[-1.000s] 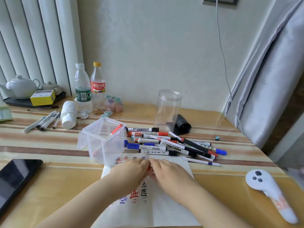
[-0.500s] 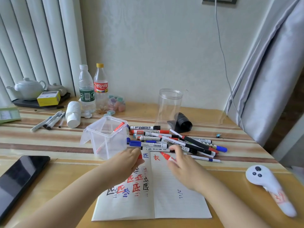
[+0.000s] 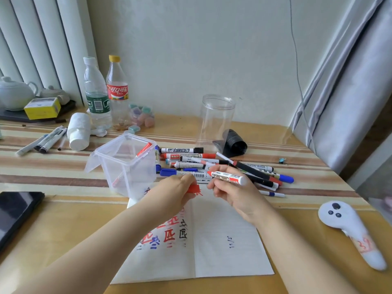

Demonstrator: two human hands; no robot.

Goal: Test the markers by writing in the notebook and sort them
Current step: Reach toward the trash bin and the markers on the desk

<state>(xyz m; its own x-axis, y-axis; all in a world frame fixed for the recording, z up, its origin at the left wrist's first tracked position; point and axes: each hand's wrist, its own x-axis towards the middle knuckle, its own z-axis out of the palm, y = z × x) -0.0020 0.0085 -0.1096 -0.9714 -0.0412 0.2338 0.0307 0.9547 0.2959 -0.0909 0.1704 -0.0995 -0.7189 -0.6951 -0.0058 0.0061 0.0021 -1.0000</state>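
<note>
Over notebook (image 3: 222, 240), right fingers (image 3: 214, 183) pinch marker (image 3: 228, 177) (uncapped).

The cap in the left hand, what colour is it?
Red cap, seen in the head view.

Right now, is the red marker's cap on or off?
Off. The right hand holds the marker, red tip bare; the left hand holds the red cap.

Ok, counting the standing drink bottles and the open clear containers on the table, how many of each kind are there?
Drink bottles: 2 (water bottle, cola bottle)
Clear round jar: 1
Clear square box: 1
Total: 4
</note>
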